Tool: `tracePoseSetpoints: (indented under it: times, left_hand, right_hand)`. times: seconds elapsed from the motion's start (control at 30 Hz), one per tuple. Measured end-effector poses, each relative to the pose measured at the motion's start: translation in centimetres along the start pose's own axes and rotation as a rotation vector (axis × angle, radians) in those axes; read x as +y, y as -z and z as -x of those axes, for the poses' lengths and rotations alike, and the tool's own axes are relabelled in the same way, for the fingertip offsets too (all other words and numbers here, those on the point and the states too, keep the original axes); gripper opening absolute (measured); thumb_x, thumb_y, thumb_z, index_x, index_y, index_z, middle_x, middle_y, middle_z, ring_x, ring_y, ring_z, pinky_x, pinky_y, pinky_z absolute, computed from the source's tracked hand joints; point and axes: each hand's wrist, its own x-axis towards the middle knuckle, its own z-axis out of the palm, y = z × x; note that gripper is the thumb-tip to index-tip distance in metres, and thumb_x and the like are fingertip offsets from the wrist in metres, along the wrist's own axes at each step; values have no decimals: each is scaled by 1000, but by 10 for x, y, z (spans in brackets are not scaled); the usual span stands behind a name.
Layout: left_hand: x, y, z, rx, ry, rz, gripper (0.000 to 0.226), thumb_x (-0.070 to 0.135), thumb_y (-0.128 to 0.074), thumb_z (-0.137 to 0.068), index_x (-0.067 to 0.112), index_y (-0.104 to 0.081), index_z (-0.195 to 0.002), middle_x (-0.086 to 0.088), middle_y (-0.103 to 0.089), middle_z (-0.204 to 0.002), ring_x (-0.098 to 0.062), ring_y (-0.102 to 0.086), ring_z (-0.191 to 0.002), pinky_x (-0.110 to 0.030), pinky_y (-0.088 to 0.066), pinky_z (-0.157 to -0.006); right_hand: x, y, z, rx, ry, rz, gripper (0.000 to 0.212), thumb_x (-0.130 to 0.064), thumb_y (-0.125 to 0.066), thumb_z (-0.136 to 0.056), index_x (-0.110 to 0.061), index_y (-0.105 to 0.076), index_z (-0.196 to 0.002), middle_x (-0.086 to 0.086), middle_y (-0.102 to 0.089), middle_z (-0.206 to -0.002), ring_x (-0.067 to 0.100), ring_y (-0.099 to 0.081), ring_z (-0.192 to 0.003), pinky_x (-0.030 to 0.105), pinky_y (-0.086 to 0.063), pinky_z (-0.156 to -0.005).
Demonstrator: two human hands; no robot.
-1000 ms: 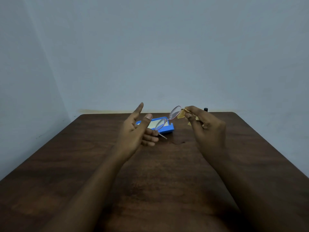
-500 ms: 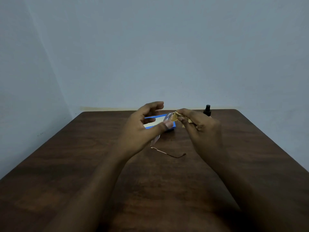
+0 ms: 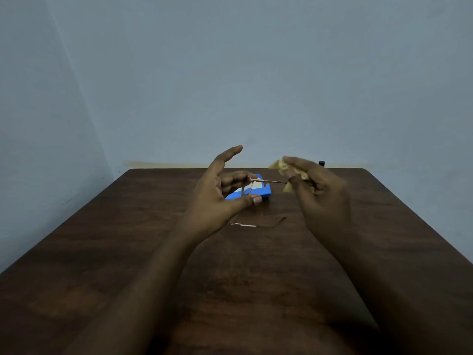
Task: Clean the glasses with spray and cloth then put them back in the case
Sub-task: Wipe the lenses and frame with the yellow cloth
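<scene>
Left hand [image 3: 217,198] pinches glasses [image 3: 247,187] at the rim, index splayed, above the case [image 3: 263,192] by the far edge of the table [image 3: 153,252]. Right hand [image 3: 322,198] pinches cloth [image 3: 281,166] — probably touching one temple, blurred. Wipe lightly, brace the frame — wire bends.

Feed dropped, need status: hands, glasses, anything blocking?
Left hand pinches thin gold wire-frame glasses. Right hand grips crumpled yellow cloth at one temple tip. Nothing between hands and open blue case.

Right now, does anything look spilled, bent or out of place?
Nothing stands out: left hand pinches the thin gold-wire glasses, right hand grips the crumpled yellow cloth, open blue case lies on the dark wooden table.
</scene>
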Motion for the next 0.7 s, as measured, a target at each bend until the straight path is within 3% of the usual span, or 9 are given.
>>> tracePoseSetpoints:
  times: [0.1,0.17,0.27,0.37,0.47,0.7]
  left_hand:
    - [-3,0,0,16,-17,1,96,-1,-89,-78,34,-41,-153,-2,-78,-118,-14,-71,-120,-41,-53,-109]
    - [-3,-4,1,11,-24,15,95,-3,-88,-78,33,-42,-153,-3,-78,-118,-15,-71,-120,-36,-54,-106]
    - [-3,-7,3,-6,-32,36,94,-6,-87,-78,31,-43,-153,-7,-78,-117,-18,-72,-118,-34,-55,-104]
    - [-5,-7,3,-8,-20,71,93,-4,-88,-78,34,-46,-151,-12,-78,-116,-24,-72,-119,-51,-53,-109]
    - [-6,-6,3,-19,-10,67,90,-1,-88,-79,34,-46,-150,-12,-77,-118,-26,-72,-118,-56,-52,-108]
    - [-8,-7,2,-15,-5,37,90,-5,-88,-78,35,-48,-148,-9,-76,-122,-24,-72,-119,-56,-55,-104]
  right_hand:
    - [4,5,0,92,102,130,27,2,-64,-98,-8,-72,-121,-2,-74,-115,5,-68,-104,23,-53,-85]
    - [7,3,3,30,240,226,36,13,-65,-91,-6,-73,-121,4,-72,-123,16,-66,-117,38,-55,-95]
    - [5,-7,9,-91,363,260,38,16,-68,-87,-6,-74,-117,7,-72,-126,19,-66,-119,43,-52,-95]
    - [1,-10,11,-174,337,192,30,1,-70,-90,-9,-75,-118,2,-71,-128,14,-64,-121,46,-49,-95]
    - [0,-6,9,-206,268,89,24,-12,-68,-94,-7,-75,-116,1,-72,-125,13,-64,-122,48,-51,-96]
    - [0,-5,7,-209,188,65,16,2,-69,-92,-5,-70,-107,1,-72,-105,15,-68,-102,41,-55,-84]
